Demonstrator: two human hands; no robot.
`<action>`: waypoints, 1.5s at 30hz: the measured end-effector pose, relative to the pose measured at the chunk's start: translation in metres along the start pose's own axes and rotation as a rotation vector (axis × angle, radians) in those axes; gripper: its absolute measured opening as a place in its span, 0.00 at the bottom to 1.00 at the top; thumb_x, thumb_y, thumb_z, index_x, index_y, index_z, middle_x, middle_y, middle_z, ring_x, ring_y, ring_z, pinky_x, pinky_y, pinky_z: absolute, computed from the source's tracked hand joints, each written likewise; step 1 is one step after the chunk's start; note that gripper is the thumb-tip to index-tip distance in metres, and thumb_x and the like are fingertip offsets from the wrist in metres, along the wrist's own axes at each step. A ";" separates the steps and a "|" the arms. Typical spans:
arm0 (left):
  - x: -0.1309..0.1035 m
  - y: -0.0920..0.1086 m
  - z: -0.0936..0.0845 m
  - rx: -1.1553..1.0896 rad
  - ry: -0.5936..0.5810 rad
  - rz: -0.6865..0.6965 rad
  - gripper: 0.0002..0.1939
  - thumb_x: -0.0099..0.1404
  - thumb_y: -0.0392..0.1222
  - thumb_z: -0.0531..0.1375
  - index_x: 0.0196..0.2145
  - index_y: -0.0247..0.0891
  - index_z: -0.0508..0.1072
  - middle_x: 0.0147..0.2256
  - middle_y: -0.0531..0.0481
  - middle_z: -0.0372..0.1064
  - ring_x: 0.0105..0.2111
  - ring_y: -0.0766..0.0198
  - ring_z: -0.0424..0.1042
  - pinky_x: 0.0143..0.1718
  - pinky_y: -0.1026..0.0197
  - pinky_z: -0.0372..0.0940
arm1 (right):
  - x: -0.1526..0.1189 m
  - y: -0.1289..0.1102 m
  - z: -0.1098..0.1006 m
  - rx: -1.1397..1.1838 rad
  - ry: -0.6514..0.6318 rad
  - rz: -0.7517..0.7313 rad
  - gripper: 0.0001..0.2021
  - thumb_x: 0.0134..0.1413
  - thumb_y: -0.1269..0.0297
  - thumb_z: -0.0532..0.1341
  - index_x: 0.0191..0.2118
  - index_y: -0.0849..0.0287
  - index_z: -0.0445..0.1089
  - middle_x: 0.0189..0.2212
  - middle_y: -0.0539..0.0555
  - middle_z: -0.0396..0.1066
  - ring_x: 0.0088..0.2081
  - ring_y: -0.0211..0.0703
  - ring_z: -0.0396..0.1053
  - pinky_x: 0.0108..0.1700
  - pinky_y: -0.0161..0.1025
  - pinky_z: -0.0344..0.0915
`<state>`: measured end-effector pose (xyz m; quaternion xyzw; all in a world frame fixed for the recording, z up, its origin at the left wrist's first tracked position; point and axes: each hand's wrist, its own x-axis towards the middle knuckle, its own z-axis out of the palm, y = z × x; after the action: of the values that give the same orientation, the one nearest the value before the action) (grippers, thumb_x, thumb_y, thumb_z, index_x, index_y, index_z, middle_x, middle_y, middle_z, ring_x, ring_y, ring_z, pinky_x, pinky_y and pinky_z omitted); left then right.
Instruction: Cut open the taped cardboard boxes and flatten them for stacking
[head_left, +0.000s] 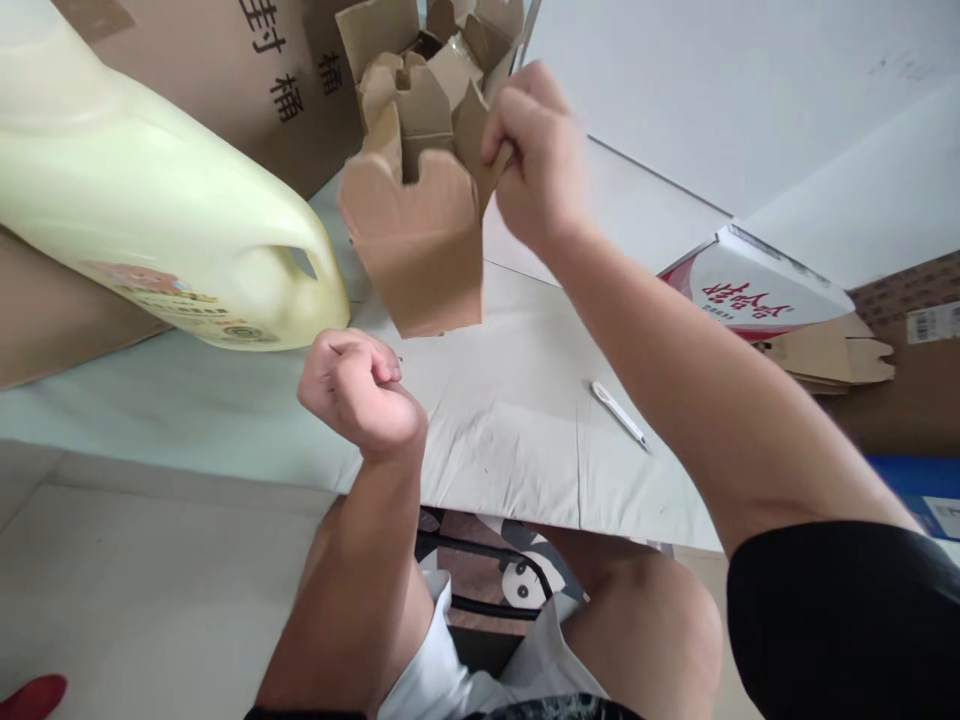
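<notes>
My right hand pinches a side flap of an open brown cardboard box, which hangs tilted above the covered table. Just below and to the left of that box, my left hand is curled with its fingers folded in, and nothing shows in it. Behind the held box stand more open brown cardboard boxes. A large pale yellow jug leans in from the left, close to my left hand. On the cloth, a white pen-like tool lies to the right.
A large brown carton stands behind the jug. White panels rise at the back right. Beyond my right forearm are a red and white box, folded cardboard and a blue item. The pale cloth's front edge crosses above my knees.
</notes>
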<state>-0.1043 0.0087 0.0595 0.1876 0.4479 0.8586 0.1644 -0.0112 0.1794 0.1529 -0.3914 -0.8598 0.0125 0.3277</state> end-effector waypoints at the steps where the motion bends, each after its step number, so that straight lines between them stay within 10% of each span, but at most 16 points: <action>1: 0.002 0.000 0.000 0.004 0.000 0.002 0.11 0.50 0.36 0.55 0.16 0.41 0.54 0.15 0.57 0.45 0.16 0.70 0.48 0.22 0.61 0.43 | 0.004 0.006 -0.004 0.037 0.044 0.009 0.19 0.51 0.87 0.53 0.26 0.52 0.54 0.40 0.53 0.70 0.45 0.41 0.70 0.54 0.42 0.69; 9: 0.018 -0.016 -0.013 0.037 -0.022 0.051 0.10 0.58 0.35 0.56 0.21 0.41 0.60 0.19 0.56 0.50 0.20 0.67 0.55 0.24 0.61 0.52 | -0.080 0.023 -0.050 0.184 0.194 -0.296 0.14 0.58 0.77 0.58 0.26 0.51 0.66 0.37 0.53 0.74 0.44 0.47 0.76 0.45 0.49 0.75; 13: 0.018 -0.029 -0.020 0.129 -0.274 0.080 0.08 0.66 0.49 0.65 0.39 0.44 0.77 0.39 0.49 0.71 0.43 0.59 0.72 0.45 0.57 0.69 | -0.161 0.000 -0.088 0.144 0.173 -0.331 0.12 0.62 0.70 0.62 0.26 0.54 0.68 0.38 0.53 0.73 0.38 0.43 0.74 0.35 0.45 0.71; 17: 0.007 -0.032 -0.013 0.248 -0.669 0.315 0.26 0.71 0.67 0.59 0.58 0.53 0.77 0.62 0.47 0.66 0.67 0.48 0.64 0.66 0.44 0.65 | -0.221 -0.019 -0.118 0.128 0.179 -0.384 0.12 0.62 0.71 0.63 0.26 0.55 0.69 0.36 0.54 0.70 0.34 0.41 0.74 0.29 0.42 0.67; 22: -0.007 -0.026 0.006 0.268 -0.975 0.356 0.19 0.72 0.59 0.60 0.34 0.43 0.80 0.58 0.42 0.68 0.64 0.44 0.68 0.67 0.40 0.64 | -0.267 -0.021 -0.125 0.157 0.235 -0.242 0.11 0.62 0.72 0.62 0.27 0.55 0.70 0.36 0.53 0.68 0.36 0.41 0.74 0.31 0.41 0.71; 30: 0.002 -0.027 0.008 0.009 -0.713 0.003 0.08 0.55 0.35 0.62 0.21 0.38 0.67 0.42 0.45 0.70 0.47 0.56 0.76 0.49 0.54 0.71 | -0.300 -0.003 -0.098 0.489 0.439 0.489 0.05 0.56 0.69 0.63 0.36 0.50 0.74 0.41 0.54 0.72 0.44 0.46 0.71 0.43 0.43 0.68; 38: 0.004 -0.023 0.017 -0.113 -0.730 -0.168 0.04 0.44 0.35 0.60 0.17 0.38 0.66 0.26 0.50 0.74 0.29 0.59 0.79 0.35 0.56 0.74 | -0.310 -0.007 -0.088 0.767 0.267 0.301 0.31 0.55 0.33 0.61 0.62 0.38 0.69 0.64 0.53 0.63 0.67 0.61 0.63 0.67 0.62 0.67; 42: -0.012 -0.022 0.025 -0.176 -0.616 -0.150 0.06 0.47 0.40 0.60 0.18 0.40 0.64 0.20 0.52 0.71 0.24 0.61 0.74 0.32 0.56 0.72 | -0.311 -0.013 -0.070 0.742 0.174 0.101 0.42 0.51 0.51 0.72 0.70 0.29 0.57 0.71 0.46 0.57 0.71 0.55 0.60 0.69 0.59 0.68; 45: -0.022 -0.022 0.026 -0.191 -0.652 -0.099 0.09 0.55 0.46 0.62 0.22 0.41 0.68 0.21 0.52 0.71 0.24 0.60 0.74 0.33 0.54 0.70 | -0.316 -0.020 -0.060 0.774 0.207 0.217 0.39 0.55 0.63 0.69 0.69 0.28 0.57 0.70 0.46 0.61 0.71 0.54 0.61 0.70 0.63 0.67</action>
<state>-0.0699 0.0295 0.0510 0.4141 0.2977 0.7825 0.3572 0.1616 -0.0635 0.0310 -0.3268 -0.7079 0.3298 0.5323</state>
